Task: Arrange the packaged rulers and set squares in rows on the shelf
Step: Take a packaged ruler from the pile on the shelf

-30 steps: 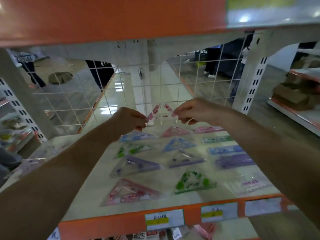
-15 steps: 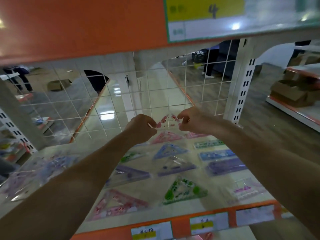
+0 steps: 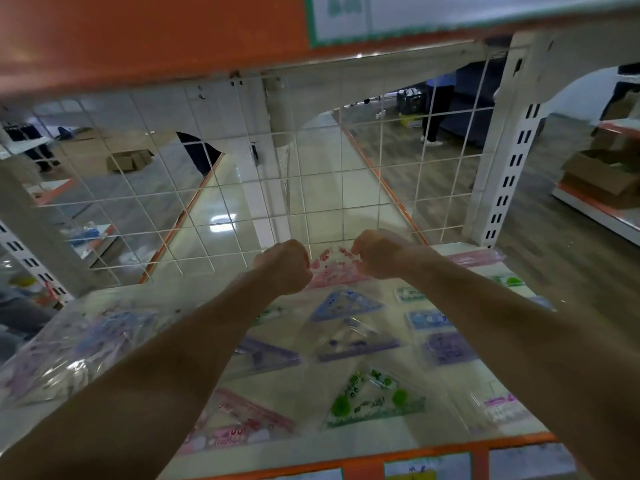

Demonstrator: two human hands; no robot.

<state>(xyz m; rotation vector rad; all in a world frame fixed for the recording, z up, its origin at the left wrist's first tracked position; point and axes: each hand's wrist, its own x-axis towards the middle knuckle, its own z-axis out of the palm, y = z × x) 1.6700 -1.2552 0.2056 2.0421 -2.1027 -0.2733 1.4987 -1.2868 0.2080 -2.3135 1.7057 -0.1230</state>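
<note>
Both hands reach to the back of the cream shelf (image 3: 304, 379). My left hand (image 3: 284, 266) and my right hand (image 3: 375, 254) each pinch a side of a clear packaged set square with red print (image 3: 330, 258), held just above the back row by the wire grid. Under it lies a pink set square (image 3: 337, 276). Rows of packaged set squares cover the shelf: blue (image 3: 344, 303), clear-purple (image 3: 353, 341), purple (image 3: 268, 355), green (image 3: 374, 400), pink (image 3: 239, 424). Packaged rulers (image 3: 450, 346) lie in a column on the right.
A loose pile of clear packages (image 3: 72, 351) sits at the shelf's left end. A white wire grid (image 3: 221, 188) backs the shelf, the orange upper shelf (image 3: 145, 32) hangs close overhead, and a white slotted upright (image 3: 509, 161) stands at the right.
Both hands have carried the red-printed set square farther back and lower, toward the back row by the grid. The view has tilted and moved closer to the shelf.
</note>
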